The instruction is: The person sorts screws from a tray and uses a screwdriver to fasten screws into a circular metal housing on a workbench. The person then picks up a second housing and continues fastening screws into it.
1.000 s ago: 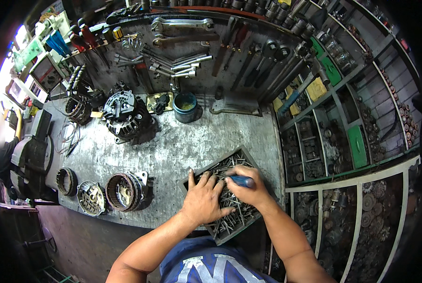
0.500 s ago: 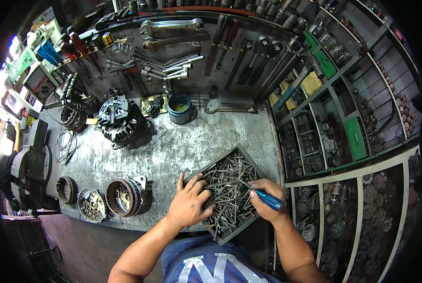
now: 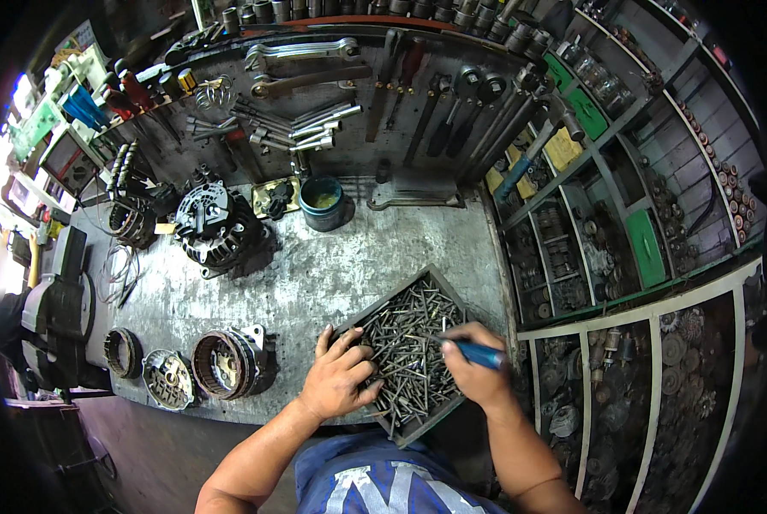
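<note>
A shallow dark tray (image 3: 446, 289), heaped with loose screws and bolts (image 3: 407, 355), sits askew at the bench's front edge, close to my body. My left hand (image 3: 336, 379) grips the tray's left rim, its fingers bent over the side and the thumb toward the screws. In my right hand (image 3: 476, 377) is a blue-handled screwdriver (image 3: 479, 354), slightly blurred. Its shaft points left over the heap, and its tip is hard to make out among the screws.
Left on the metal bench (image 3: 332, 278) stand an alternator (image 3: 216, 224), a stator ring (image 3: 221, 364), a smaller ring (image 3: 122, 353) and a round end housing (image 3: 167, 379). Behind are a blue tin (image 3: 322, 206) and hanging wrenches (image 3: 302, 53). Parts shelves (image 3: 585, 325) border the right; a vise (image 3: 53, 308) the left.
My right hand and the screwdriver have shifted left and a little down over the screws, the screwdriver now lying flatter. My left hand stays on the tray; the view has tilted slightly.
</note>
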Demonstrator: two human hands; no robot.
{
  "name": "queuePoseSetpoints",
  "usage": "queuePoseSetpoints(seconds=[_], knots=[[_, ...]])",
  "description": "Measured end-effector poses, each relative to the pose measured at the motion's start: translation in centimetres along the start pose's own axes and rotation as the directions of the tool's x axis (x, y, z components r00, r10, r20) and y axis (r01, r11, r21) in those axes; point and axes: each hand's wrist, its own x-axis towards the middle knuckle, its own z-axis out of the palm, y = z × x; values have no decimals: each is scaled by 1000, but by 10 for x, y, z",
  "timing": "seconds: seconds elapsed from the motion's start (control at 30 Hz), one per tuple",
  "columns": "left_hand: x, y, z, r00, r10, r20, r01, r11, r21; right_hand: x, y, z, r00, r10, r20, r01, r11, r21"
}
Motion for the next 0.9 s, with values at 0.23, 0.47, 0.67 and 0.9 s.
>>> queuePoseSetpoints(seconds=[0.23,0.47,0.67,0.9], knots=[[-1,7,-3,990,-125,-60,117,985,-131,-5,17,32,995,-101,-21,103,976,191],[40,20,-11,995,33,90,-22,992,-121,-24,21,7,970,-220,108,178,934,309],[71,22,-6,977,-1,212,-3,1000,17,-41,22,-10,974,-221,46,194,924,329],[47,10,-9,989,-49,137,47,999,25,-46,20,-34,989,-133,-56,144,937,319]])
